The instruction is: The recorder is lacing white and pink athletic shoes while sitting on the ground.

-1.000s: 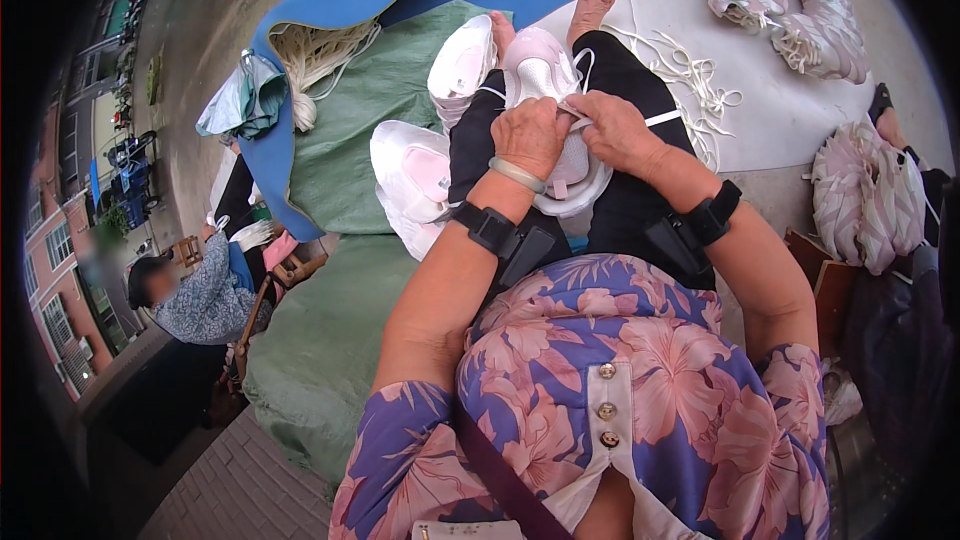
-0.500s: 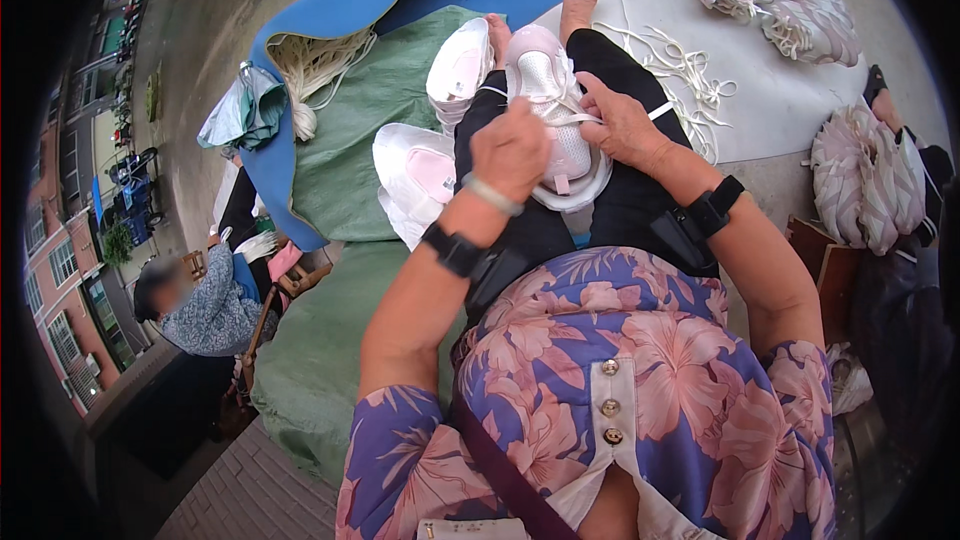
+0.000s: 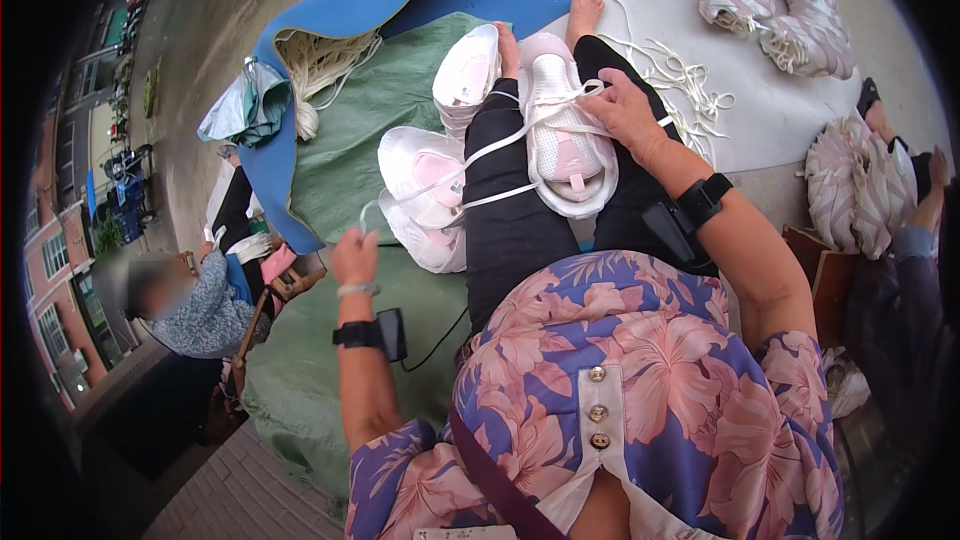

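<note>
A white and pale pink shoe upper point(image 3: 568, 145) rests on my thighs, its heel loop toward me. Out to the left, my left hand point(image 3: 355, 258) is closed in a pinch on a white shoelace point(image 3: 480, 154). The lace stretches from those fingers across to the shoe, and a second strand runs back to its side. My right hand point(image 3: 628, 112) is at the shoe's right edge, thumb and fingers pinched on the lace near the eyelets. Left of my leg lie nested shoe uppers point(image 3: 420, 162) with pink insides, and another stack of uppers point(image 3: 466, 70) sits farther off.
Loose white laces point(image 3: 680, 90) lie on a pale sheet to the right. A lace bundle point(image 3: 325, 58) sits on blue matting point(image 3: 400, 0) over green cloth point(image 3: 370, 90). Tied shoe-upper bundles point(image 3: 850, 180) stand at right. One person point(image 3: 205, 305) sits left; another's arm shows at right.
My left hand has swung from the shoe out to the left, drawing the lace long. My right hand stays by the shoe, slightly higher and farther right.
</note>
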Motion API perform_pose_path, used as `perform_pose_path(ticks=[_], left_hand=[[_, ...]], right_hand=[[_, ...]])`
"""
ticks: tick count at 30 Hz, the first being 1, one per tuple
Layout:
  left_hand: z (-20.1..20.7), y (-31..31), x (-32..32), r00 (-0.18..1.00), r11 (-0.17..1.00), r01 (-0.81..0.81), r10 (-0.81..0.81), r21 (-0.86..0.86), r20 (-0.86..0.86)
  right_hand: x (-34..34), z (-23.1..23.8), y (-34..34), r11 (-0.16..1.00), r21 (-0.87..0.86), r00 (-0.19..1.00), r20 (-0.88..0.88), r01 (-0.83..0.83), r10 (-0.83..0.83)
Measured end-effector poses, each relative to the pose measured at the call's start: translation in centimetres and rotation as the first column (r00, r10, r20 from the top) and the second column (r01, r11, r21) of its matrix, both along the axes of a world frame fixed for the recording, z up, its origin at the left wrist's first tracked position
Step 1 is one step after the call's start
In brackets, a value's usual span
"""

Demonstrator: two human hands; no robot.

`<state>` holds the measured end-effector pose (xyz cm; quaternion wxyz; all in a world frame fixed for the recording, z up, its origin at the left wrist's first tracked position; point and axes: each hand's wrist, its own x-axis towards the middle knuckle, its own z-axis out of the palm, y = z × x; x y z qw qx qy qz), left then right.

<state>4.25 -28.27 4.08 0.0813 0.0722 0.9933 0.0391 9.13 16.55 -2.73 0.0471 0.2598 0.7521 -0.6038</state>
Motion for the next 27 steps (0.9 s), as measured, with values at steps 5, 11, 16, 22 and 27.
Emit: perform_pose_path(ticks=[5,11,16,22,27], left_hand=[[-0.4,14.7,-1.1,0.955,0.807,0.295,-0.249,0.511,-0.158],[-1.1,24.7,-1.6,0.809,0.671,0.588,-0.486,0.452,-0.332],[-2.0,26.6,-0.8,0.817,0.752,0.576,-0.542,0.321,-0.196],[-1.6,25.6,0.3,0.798,0.656,0.584,-0.572,0.478,-0.189],[3.1,20.9,2.4,0.642,0.573,0.76,-0.733,0.307,-0.223]], right_hand=[[-1.7,1.4,-0.1,0.891,-0.327,0.949,0.141,0.314,-0.283],[-1.3,-2.5,1.5,0.939,0.224,0.952,-0.222,0.261,-0.212],[-0.8,-1.5,0.4,0.953,0.069,0.932,-0.241,0.296,-0.272],[-0.3,-0.3,-0.3,0.971,-0.043,0.945,-0.223,0.235,-0.239],[0.1,0.3,-1.2,0.981,0.181,0.977,-0.212,0.074,-0.035]])
